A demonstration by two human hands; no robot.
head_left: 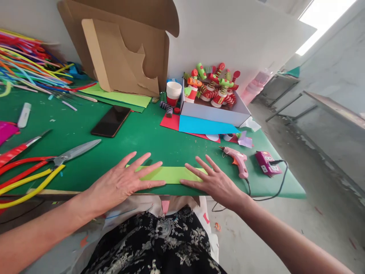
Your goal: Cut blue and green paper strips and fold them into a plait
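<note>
The paper strip [172, 175] lies left of the glue gun [240, 161].

Green table [148, 133], black phone [111, 121], scissors [75, 151], glue gun [238, 160], light-green strip [171, 175]

Bare green tabletop [145, 133] ahead — phone [111, 121] left, box [215, 113] beyond.
</note>
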